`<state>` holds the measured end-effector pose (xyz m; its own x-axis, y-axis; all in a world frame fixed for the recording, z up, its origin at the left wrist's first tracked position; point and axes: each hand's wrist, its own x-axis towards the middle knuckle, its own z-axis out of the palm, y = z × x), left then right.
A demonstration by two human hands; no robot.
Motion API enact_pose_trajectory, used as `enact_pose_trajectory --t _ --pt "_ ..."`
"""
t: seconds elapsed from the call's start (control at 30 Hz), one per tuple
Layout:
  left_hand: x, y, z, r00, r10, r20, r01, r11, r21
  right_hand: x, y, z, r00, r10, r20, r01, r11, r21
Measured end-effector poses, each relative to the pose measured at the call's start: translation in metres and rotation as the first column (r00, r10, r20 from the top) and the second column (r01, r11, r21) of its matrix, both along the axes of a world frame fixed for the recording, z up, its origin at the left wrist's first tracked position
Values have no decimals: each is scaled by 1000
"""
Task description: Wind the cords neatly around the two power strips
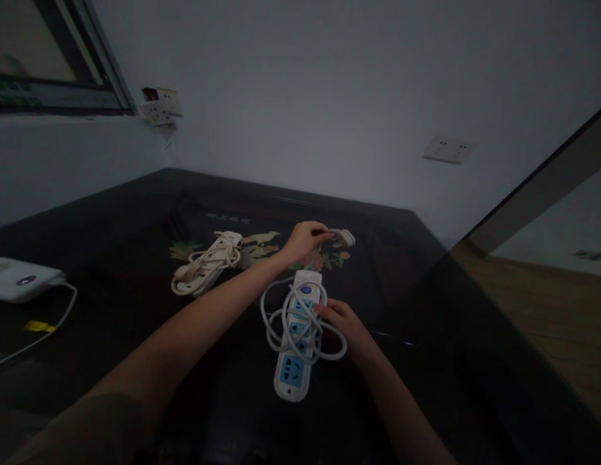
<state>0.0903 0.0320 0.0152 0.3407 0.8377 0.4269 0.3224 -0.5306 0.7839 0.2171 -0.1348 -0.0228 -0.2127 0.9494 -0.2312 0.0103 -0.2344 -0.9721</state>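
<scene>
A white power strip (293, 371) with blue socket faces lies lengthwise in front of me, its pale cord (275, 323) looped loosely over it. My right hand (341, 323) grips the strip's right side and the cord loops, the thumb on top near the sockets. Reaching past the far end, my left hand (305, 240) pinches the cord close to its white plug (346, 238). The plug sticks out to the right of those fingers. Left of my left forearm lies a second power strip (208, 265), cream-coloured, with its own cord wound around it.
The dark glossy table (377, 278) has a printed flower-and-bird pattern. At the left sits a white box-shaped device (22, 279) with a cable and a yellow tag (39, 326). Wall sockets (448, 150) are on the wall behind; a window (48, 58) is at upper left.
</scene>
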Motion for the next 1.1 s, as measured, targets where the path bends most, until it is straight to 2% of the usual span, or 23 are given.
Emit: enact_pose_trajectory --t 0.1,0.17,0.27,0.37,0.47,0.6,0.77,0.97,1.1 --pt "-46 6 3 989 138 44 -139 990 0 0 -5 5 997 -27 -75 27 1000 5" --pt "-78 1 0 979 196 51 -195 981 -19 1 -7 7 994 -36 -101 36 999 1" --pt "-115 -20 -9 965 261 31 -259 964 -52 6 -6 8 993 -82 -90 79 996 -33" --pt "-134 -47 -21 958 283 -40 -285 955 -80 13 -2 6 985 -159 -69 154 986 -67" --pt "-138 -68 -30 960 247 -129 -262 958 -116 24 5 1 977 -205 -63 199 976 -89" --pt "-133 -84 -37 961 156 -228 -194 969 -154 39 11 0 964 -262 -46 257 961 -103" --pt "-127 -89 -47 938 71 -339 -138 974 -177 50 14 0 938 -345 -20 342 935 -88" --pt "-122 -93 -53 920 51 -390 -129 976 -176 53 18 -9 931 -366 8 365 927 -87" --pt "-122 -95 -54 843 64 -535 -144 984 -109 53 19 -10 933 -360 3 359 929 -93"
